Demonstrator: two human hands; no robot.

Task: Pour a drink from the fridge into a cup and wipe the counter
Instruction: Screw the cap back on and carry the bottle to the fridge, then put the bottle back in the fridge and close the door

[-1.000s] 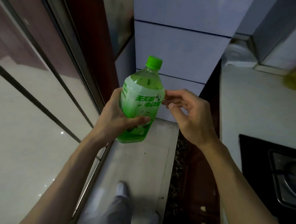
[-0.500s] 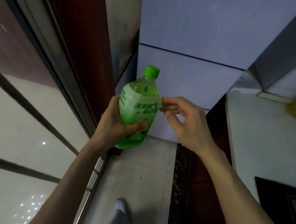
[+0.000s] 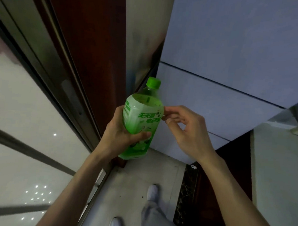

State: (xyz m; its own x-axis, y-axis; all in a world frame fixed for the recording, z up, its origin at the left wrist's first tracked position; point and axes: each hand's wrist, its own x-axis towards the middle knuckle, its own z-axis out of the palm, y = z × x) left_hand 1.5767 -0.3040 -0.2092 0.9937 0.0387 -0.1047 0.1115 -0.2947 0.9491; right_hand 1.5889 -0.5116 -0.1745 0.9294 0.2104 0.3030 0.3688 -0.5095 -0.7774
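A green drink bottle (image 3: 141, 117) with a green cap and white lettering stands nearly upright in my left hand (image 3: 120, 137), whose fingers and thumb curl round its lower body. My right hand (image 3: 187, 131) is beside the bottle's right shoulder, fingers loosely curled, fingertips touching the label. The cap is on. Behind the bottle stands the white fridge (image 3: 236, 57), its doors closed. No cup is in view.
A pale counter (image 3: 278, 174) runs along the right with dark cabinet fronts below it. A sliding glass door with a dark frame (image 3: 48, 56) fills the left. My feet in white shoes stand on the narrow tiled floor (image 3: 140, 179) between them.
The view has tilted up and moved closer to the fridge; the stove and the yellow object on the counter have left the frame. Both hands keep the same hold on the bottle.
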